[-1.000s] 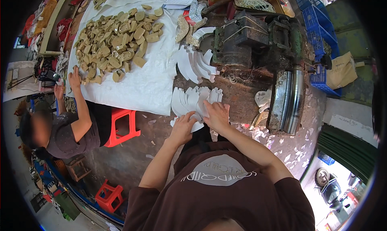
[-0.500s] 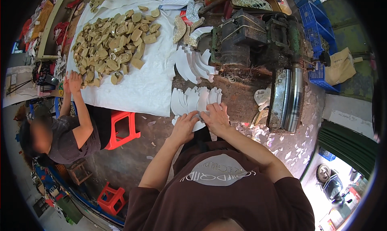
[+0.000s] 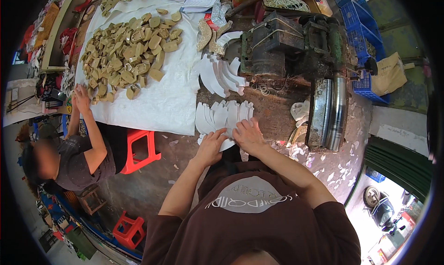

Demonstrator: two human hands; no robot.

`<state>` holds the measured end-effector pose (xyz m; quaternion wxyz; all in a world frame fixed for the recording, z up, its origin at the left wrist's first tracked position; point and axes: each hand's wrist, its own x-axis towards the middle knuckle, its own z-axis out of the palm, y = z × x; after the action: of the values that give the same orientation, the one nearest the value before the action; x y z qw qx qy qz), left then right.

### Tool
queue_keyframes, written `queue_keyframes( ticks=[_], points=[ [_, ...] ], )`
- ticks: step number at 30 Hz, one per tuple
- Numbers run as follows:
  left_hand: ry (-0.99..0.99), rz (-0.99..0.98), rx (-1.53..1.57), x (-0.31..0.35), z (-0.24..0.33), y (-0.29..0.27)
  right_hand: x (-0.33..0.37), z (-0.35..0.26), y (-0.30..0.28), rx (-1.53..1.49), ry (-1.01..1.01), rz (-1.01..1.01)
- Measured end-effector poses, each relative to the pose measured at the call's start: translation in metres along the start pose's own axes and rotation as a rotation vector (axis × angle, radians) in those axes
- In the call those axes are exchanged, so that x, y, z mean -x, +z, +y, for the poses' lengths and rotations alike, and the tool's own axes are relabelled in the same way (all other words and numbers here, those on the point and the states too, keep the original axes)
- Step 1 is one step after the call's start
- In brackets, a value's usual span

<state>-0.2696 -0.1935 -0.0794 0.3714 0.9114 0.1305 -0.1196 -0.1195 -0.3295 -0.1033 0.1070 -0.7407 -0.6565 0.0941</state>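
Head view: a person in a brown shirt leans over a rusty workbench [image 3: 277,112], forearms rising from the lower middle of the frame.
Left hand: the left hand [image 3: 212,147] lies flat, fingers spread and not closed around anything, pressing the near edge of the white curved pieces [image 3: 224,117] just below centre.
Right hand: the right hand [image 3: 249,134] rests beside it, fingers loosely bent over the same fan; whether it pinches a single piece I cannot tell.
White curved pieces: a fanned row of crescent-shaped sheets at the centre of the frame, overlapping one another on the bench edge.
Second fan: a similar white stack [image 3: 222,75] sits just above, near the dark machine [image 3: 296,43] at upper centre right.
Roller: a pair of shiny metal cylinders [image 3: 329,110] stand right of the hands, apart from them.
Co-worker: another person [image 3: 74,158] at the left of the frame reaches a hand to the tan moulded pieces [image 3: 129,47] spread on a white sheet [image 3: 162,98] at upper left.
Stools: a red stool [image 3: 141,147] stands between the two people.
Doing it well: judging by the overlap, the fan probably handles best with one palm steadying it while the other slides pieces evenly, keeping edges aligned and off the bench lip.
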Motion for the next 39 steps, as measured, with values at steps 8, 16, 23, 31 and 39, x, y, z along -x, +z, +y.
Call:
queue_keyframes(
  ticks=[8, 16, 23, 31, 39],
  points=[
    [-0.084, 0.037, 0.334, -0.003, 0.001, -0.014, 0.001, 0.001, -0.017, -0.167, 0.067, -0.053],
    [0.017, -0.116, -0.055, -0.001, -0.001, -0.001, -0.008, -0.002, -0.017, -0.204, 0.135, -0.121],
    [0.011, -0.109, -0.031, 0.008, 0.009, -0.017, -0.021, 0.000, -0.009, -0.216, 0.131, -0.176],
    [-0.335, 0.204, 0.867, 0.025, 0.018, -0.074, -0.008, -0.004, -0.025, -0.344, 0.235, -0.099],
    [0.133, 0.236, 1.592, -0.030, 0.113, -0.104, -0.008, -0.007, -0.180, -0.689, 0.303, 0.489]
  ],
)
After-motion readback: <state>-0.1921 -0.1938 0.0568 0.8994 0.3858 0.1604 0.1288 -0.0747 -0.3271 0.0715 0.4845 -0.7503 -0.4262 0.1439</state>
